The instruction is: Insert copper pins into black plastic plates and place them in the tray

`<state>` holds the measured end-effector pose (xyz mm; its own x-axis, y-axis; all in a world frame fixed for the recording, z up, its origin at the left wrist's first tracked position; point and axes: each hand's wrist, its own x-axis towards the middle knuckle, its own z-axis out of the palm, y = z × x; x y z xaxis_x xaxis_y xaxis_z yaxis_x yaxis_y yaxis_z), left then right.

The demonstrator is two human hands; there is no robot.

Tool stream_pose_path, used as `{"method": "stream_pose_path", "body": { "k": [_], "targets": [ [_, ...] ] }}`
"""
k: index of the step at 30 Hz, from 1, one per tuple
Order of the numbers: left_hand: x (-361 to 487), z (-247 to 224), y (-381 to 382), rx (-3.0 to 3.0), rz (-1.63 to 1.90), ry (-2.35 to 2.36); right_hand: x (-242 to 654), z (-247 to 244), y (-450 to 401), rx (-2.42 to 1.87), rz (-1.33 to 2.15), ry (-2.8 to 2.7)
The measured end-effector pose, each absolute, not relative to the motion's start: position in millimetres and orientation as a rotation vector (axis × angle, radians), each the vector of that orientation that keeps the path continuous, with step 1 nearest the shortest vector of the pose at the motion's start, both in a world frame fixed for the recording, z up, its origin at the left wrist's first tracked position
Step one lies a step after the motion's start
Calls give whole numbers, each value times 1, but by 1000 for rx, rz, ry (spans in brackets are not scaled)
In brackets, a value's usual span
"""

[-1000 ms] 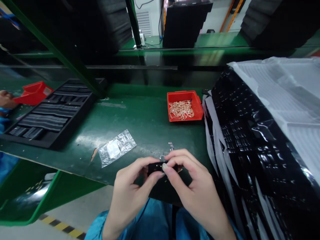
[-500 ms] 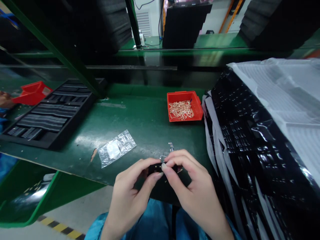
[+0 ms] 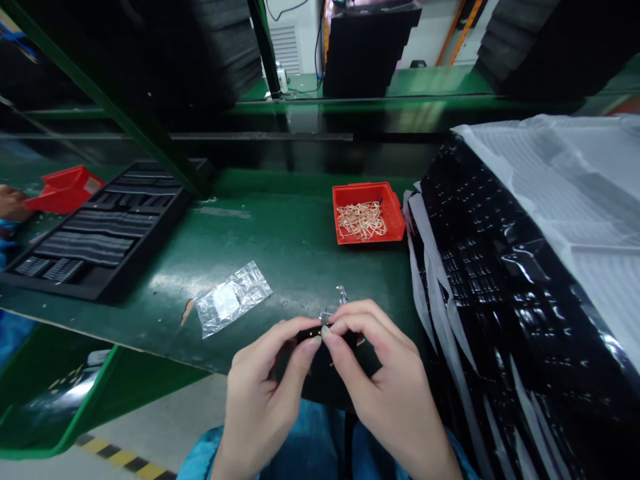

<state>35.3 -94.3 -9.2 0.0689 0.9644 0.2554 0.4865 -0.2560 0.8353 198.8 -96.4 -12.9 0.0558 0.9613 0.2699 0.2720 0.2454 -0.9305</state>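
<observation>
**Left hand (image 3: 263, 390) and right hand (image 3: 387, 373) pinch black part (image 3: 309, 333)**

Fingertips closed, they hold it above the bench's (image 3: 295, 257) near edge. Beyond lie metal pieces (image 3: 342, 294) and a red bin (image 3: 395, 217); a clear bag (image 3: 248, 288) left, black stack (image 3: 480, 267) crowding right.

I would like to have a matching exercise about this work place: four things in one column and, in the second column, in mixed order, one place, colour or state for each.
Column 1
1. Small black part
2. Plastic bag
3. Box with thin tan pieces
4. Black tray

Column 2
A. Red, left of the shiny black stack
B. Near the left edge of the picture
C. Held in the left hand and the right hand
D. See-through, lying on the green table

Right pairs: 1-C, 2-D, 3-A, 4-B
</observation>
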Motion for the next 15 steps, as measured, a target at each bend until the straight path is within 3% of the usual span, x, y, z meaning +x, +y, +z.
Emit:
{"method": "stream_pose_path", "body": {
  "k": [9,15],
  "targets": [
    [51,-7,-96,1756,1225,1580,192,-10,-98,-1271,705,-1478],
    [51,-5,-91,1595,1204,1734,202,-15,-105,-1535,515,-1410]
  ]
}}
